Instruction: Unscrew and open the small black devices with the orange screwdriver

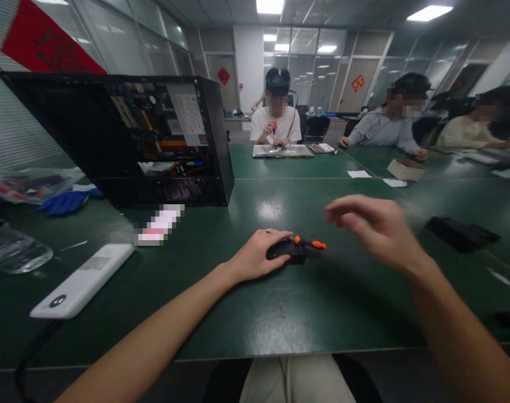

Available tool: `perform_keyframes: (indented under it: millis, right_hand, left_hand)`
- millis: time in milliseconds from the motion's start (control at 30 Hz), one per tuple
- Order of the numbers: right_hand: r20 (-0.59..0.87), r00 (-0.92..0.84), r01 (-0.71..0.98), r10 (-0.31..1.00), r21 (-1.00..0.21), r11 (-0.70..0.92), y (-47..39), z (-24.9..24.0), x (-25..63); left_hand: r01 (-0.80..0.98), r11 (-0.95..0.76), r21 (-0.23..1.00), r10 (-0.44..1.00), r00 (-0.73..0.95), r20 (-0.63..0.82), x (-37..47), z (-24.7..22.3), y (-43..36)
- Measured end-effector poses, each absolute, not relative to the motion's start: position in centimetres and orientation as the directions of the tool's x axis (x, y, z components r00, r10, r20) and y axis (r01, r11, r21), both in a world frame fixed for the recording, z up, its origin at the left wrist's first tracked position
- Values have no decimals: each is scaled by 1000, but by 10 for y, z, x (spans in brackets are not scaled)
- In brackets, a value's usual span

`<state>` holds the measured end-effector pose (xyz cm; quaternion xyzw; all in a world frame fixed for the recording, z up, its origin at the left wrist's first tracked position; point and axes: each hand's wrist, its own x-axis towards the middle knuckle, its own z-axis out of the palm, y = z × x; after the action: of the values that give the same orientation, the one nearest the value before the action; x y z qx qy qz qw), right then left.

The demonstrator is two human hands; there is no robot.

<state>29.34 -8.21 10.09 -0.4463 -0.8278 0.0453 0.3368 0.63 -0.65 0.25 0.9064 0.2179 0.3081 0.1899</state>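
My left hand [265, 254] is wrapped round a small black box [294, 254] on the green table, thumb on the near side and fingers on the far side. An orange-and-black screwdriver [311, 243] lies across the top of the box, its handle pointing right and its shaft partly under my fingers. To the right, my right hand [374, 229] hovers above the table, slightly smeared by motion. Its fingers are bent and stand apart from the thumb, with nothing visible between them.
An opened black computer case [216, 145] stands at the left. Near it lie a white power bank-like device [84, 280], a water bottle [15, 249] and blue gloves [68, 202]. A black object [458, 232] rests at the right. Several people sit across the green table [275, 313].
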Motion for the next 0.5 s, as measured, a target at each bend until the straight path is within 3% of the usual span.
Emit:
perform_keyframes:
  millis: [133,333,400,500]
  right_hand:
    - [260,-553,723,792,-323,611,-38,71,285]
    - [179,-591,684,787,-406,606,-32,40,293]
    - [195,-560,671,805,-464,579,-34,42,297]
    - [365,-426,631,828,-536,561,-35,49,300]
  left_hand:
    - [291,-812,505,540,702,464,7,2,-7]
    - [295,-806,513,545,709,448,6,1,-6]
    - [296,-798,526,552,708,439,6,0,-6]
    - [305,-765,568,582,706,404,6,-1,-6]
